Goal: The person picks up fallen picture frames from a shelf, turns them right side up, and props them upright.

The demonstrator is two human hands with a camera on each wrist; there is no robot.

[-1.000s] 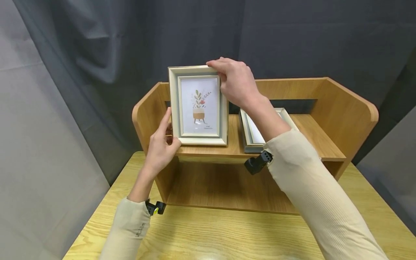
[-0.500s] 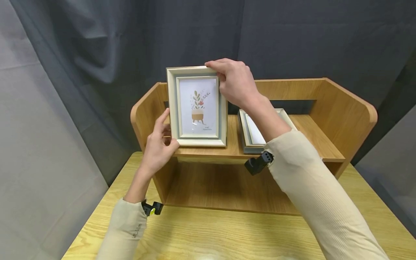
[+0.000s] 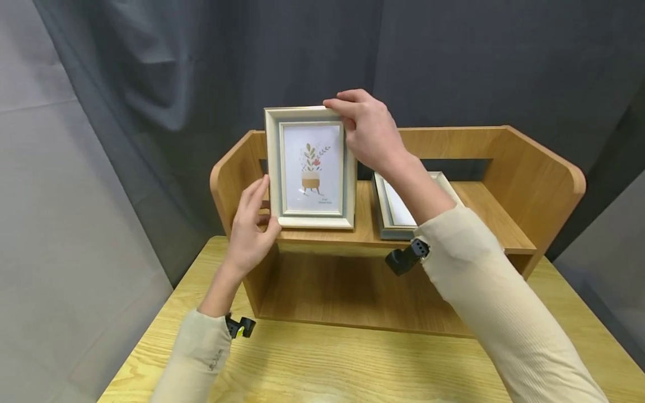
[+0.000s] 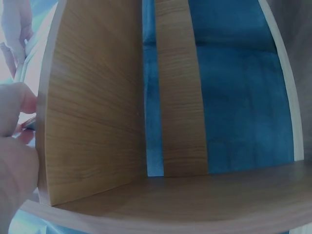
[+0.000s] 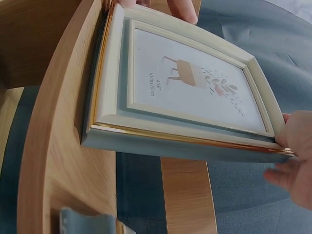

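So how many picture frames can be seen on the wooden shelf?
2. A cream upright picture frame with a plant print stands at the shelf's left end, held by both hands. A second grey-edged frame lies flat to its right, partly hidden by the right forearm.

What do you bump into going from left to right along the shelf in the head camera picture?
Left hand → standing picture frame → right hand → picture frame lying flat → shelf's right side wall.
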